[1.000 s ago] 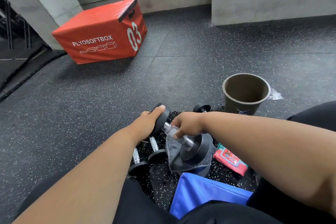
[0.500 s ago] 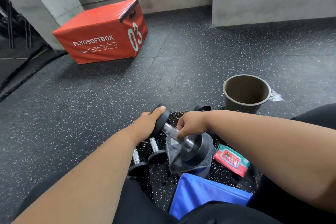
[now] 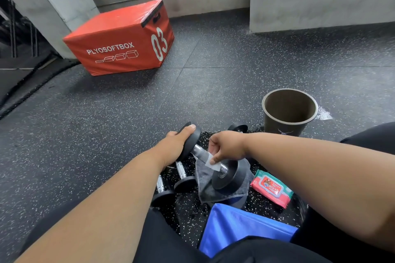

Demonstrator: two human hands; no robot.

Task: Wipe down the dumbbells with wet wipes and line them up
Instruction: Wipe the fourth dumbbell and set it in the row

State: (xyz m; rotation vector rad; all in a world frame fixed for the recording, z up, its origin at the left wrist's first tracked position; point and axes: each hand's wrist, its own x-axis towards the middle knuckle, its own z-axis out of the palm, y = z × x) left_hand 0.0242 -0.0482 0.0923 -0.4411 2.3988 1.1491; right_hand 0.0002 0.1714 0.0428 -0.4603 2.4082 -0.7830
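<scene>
The left hand (image 3: pixel 178 145) grips one black end of a tilted dumbbell (image 3: pixel 226 174). The right hand (image 3: pixel 227 145) pinches a white wipe (image 3: pixel 211 163) against its shiny metal handle.

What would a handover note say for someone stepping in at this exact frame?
Left hand grips the far head of the raised dumbbell, tilting it.
Right hand pinches a white wet wipe against the chrome handle.
The near head rests on a grey cloth.
Two more dumbbells lie on the floor to the left; another shows behind the hands.
Wipes pack lies to the right, bin beyond it.
Done: cannot tell which are already clean.
Left: finish this handle, wipe the rest, line them up.
</scene>
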